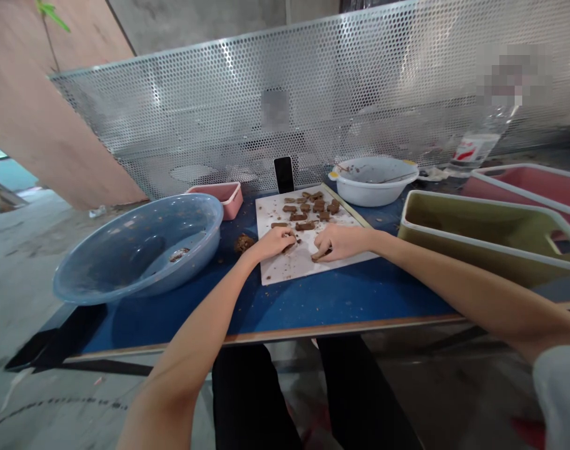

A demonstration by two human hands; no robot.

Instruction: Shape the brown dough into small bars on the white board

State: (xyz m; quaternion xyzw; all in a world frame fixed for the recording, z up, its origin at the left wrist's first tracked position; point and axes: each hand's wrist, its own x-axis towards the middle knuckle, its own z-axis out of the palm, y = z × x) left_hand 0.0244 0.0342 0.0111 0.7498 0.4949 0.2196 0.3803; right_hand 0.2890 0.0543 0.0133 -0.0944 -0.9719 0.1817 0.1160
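Note:
Both hands work over a white board (285,272) strewn with brown crumbs. My left hand (273,242) is closed, its fingers curled over a small brown clay-like piece (289,247) at the board's near left. Farther right, my right hand (344,241) pinches another brown clay-like piece (320,255) against the board. Beyond the hands lie several short brown blocks (305,226), some with notched or bone-like outlines. A rough brown lump (244,243) sits on the blue table just left of the board, close to my left wrist.
A large blue basin (139,250) stands on the left, with a small pink bin (231,197) behind it. A phone (284,174) leans against the perforated metal screen (195,119). To the right are a white basin (374,187), a green bin (477,231), a pink bin (538,181) and a bottle (479,140).

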